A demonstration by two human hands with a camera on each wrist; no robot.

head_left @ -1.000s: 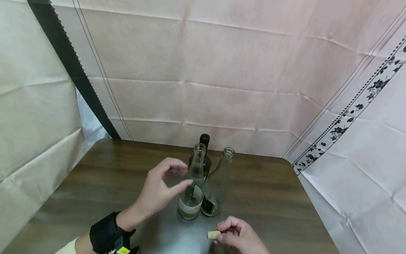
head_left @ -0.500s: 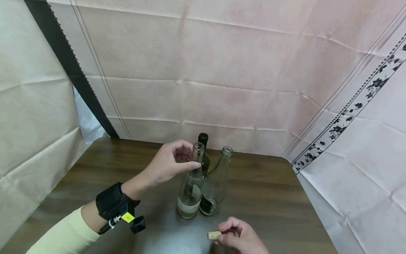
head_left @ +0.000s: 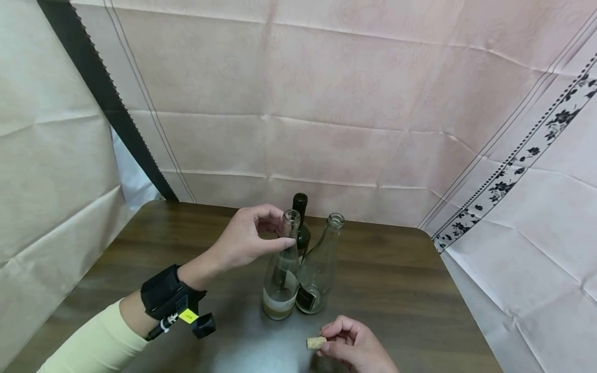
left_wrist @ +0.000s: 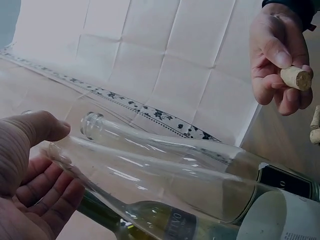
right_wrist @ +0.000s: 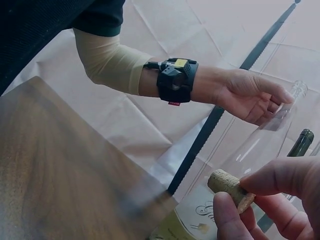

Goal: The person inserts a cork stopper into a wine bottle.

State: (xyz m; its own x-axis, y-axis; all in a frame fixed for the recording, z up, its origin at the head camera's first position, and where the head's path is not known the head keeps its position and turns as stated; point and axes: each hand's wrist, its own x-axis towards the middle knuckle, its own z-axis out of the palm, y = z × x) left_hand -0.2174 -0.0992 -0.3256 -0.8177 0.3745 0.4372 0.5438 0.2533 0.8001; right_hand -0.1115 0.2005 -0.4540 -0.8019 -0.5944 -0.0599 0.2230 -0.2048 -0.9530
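My left hand (head_left: 254,235) holds the neck of a clear glass bottle (head_left: 281,280) with a pale label, thumb in front and fingers curled behind. The bottle stands upright on the table with its mouth uncovered. Lower down, to the right, my right hand (head_left: 354,344) pinches a short cork (right_wrist: 227,186) between thumb and fingers, held sideways. Close beside the gripped bottle stands a second clear bottle (head_left: 322,269) with a black label. A dark green bottle (head_left: 302,235) is behind them, partly hidden.
The brown wooden table (head_left: 396,290) ends just behind the bottles, where a pale creased cloth (head_left: 326,103) hangs as a backdrop. More loose corks (left_wrist: 315,127) show at the right edge of the left wrist view.
My left hand has moved up and right from beside the clear bottle to its neck, with thumb and fingers now around it. The right hand stays almost in place with the cork.
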